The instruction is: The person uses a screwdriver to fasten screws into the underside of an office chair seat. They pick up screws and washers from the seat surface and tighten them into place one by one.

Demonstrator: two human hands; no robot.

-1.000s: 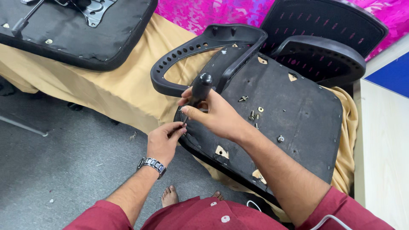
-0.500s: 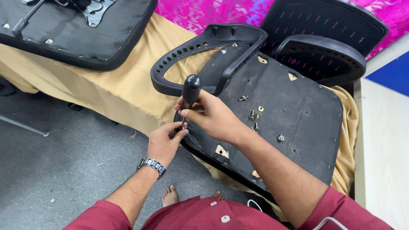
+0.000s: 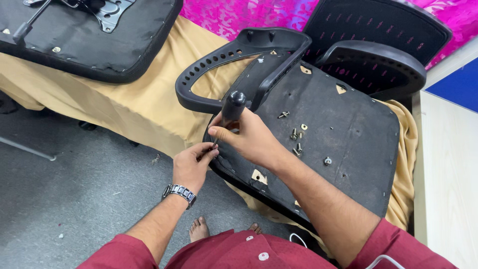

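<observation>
Single head-worn view, looking steeply down, close over workbench

packages: I see none | labels: I see none | signs: I see none | screens: I see none | all around me: just things with no writing

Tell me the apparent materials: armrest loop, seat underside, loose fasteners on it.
Armrest loop: looks like moulded black plastic, matte, with a row of moulded holes.
Seat underside: seems black fabric over a board; pale patches show through cut-outs, small staples line the edge.
Loose fasteners: shiny silver, likely metal bolts and washers.
</observation>
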